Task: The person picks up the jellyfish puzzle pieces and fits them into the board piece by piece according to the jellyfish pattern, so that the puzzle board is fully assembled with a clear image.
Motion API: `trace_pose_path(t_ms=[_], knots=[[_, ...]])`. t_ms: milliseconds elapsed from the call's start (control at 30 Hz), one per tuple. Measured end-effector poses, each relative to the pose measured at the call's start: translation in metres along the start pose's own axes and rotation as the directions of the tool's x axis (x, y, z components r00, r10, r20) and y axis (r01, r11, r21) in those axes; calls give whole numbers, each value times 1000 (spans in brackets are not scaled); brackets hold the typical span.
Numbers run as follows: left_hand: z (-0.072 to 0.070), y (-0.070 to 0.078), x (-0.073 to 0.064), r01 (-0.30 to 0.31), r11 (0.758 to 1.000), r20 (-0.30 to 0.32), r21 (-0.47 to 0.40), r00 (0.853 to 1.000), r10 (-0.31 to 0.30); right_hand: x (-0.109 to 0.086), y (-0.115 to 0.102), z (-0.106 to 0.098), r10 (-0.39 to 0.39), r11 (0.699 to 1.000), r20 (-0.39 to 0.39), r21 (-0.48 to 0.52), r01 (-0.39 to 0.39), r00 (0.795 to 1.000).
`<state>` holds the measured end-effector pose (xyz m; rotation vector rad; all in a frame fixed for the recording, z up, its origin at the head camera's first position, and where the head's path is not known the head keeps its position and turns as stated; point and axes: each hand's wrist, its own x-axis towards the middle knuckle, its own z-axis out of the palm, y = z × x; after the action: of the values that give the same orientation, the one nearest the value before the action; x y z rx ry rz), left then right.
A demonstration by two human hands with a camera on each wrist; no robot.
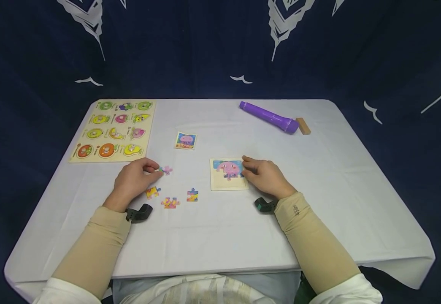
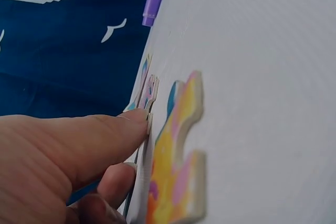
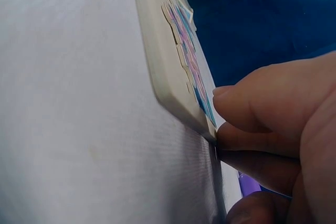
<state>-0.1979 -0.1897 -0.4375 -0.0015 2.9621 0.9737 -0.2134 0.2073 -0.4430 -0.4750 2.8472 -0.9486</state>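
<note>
Tabletop (image 1: 194, 175) between board edge (image 1: 212, 179) and loose pieces (image 1: 171, 203)

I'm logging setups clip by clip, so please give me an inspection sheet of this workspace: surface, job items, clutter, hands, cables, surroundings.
Surface: white cloth, lightly creased.
Job's things: board, partly filled; pink piece; three loose pieces nearer the person; picture card farther back.
Clutter: fruit board far left; purple tube and brown block far right.
Left hand: appears to pinch the pink piece.
Right hand: holds the board's right edge.
Cables: nothing seen.
Surroundings: dark blue curtain with white prints.
</note>
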Motion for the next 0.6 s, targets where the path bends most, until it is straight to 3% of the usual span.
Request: trace_pose_path(t_ms=[600], knots=[[7, -1, 3, -28, 995, -105, -99, 994, 18, 0, -2, -1, 1, 1000, 4, -5, -1, 1000]])
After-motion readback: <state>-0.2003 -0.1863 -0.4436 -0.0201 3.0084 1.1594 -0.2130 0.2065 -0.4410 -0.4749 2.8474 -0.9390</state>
